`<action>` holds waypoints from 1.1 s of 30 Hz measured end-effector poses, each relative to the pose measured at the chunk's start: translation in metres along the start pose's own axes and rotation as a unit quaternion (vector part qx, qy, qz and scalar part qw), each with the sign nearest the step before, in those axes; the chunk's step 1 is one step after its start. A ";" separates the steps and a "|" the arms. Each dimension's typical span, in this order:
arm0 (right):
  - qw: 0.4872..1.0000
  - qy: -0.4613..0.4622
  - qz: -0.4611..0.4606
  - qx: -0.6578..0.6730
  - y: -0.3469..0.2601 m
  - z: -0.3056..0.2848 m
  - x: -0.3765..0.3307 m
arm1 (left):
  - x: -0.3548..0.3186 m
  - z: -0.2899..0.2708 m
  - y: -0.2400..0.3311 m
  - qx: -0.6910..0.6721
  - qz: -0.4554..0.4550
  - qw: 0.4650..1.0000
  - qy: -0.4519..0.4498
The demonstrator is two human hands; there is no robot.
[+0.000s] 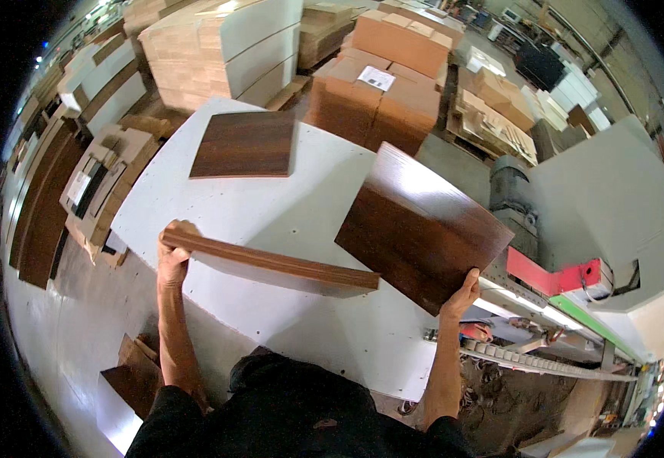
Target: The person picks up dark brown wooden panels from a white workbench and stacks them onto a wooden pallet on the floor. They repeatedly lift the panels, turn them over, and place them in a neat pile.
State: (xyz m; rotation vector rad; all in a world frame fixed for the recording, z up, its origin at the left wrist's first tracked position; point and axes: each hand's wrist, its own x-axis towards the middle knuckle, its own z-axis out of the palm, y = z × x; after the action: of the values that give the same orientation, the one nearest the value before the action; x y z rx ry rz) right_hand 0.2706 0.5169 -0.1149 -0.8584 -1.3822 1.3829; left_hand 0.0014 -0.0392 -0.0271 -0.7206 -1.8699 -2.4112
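Black clothing (294, 416) fills the lower middle of the frame. The left hand (173, 258) has its fingers clenched round one end of an edge-up board (271, 259), centre; the right hand (461, 295) grasps a second board (423, 225) by its corner, centre right. Beyond, a third board (244, 145) lies flat on the white table (160, 202), upper left. One is down; two seem not yet laid.

On my feed the white surface (172, 198) looks smooth; over its right edge, a wood-grain panel (423, 229) shines glossy; beyond the surface I see matt cardboard boxes (347, 99).
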 end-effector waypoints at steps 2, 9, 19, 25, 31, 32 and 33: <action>0.998 -0.016 -0.048 0.046 -0.023 0.051 -0.041 | -0.002 -0.003 0.002 0.020 -0.002 1.000 -0.011; 0.972 -0.203 -0.077 0.087 -0.005 0.118 -0.127 | 0.009 0.005 0.020 0.087 -0.058 0.992 -0.072; 0.944 -0.312 -0.060 0.091 -0.061 0.129 -0.157 | -0.022 -0.012 0.007 0.012 -0.108 0.994 -0.026; 0.942 -0.314 -0.104 0.059 -0.118 0.157 -0.174 | -0.010 -0.005 0.008 0.038 -0.076 0.996 0.008; 0.954 -0.275 -0.111 0.038 -0.127 0.176 -0.175 | 0.011 0.007 -0.005 0.088 -0.068 0.994 0.015; 0.952 -0.285 -0.107 0.039 -0.121 0.177 -0.171 | 0.010 -0.001 -0.010 0.127 -0.092 0.987 0.013; 0.952 -0.284 -0.111 0.031 -0.123 0.173 -0.165 | 0.011 -0.002 -0.018 0.155 -0.114 0.981 -0.002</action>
State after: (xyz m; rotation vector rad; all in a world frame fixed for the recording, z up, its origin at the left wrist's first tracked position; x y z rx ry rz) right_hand 0.1724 0.2948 0.0009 -0.2452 -1.7896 1.5489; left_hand -0.0142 -0.0329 -0.0399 -0.5153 -2.3719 -2.1477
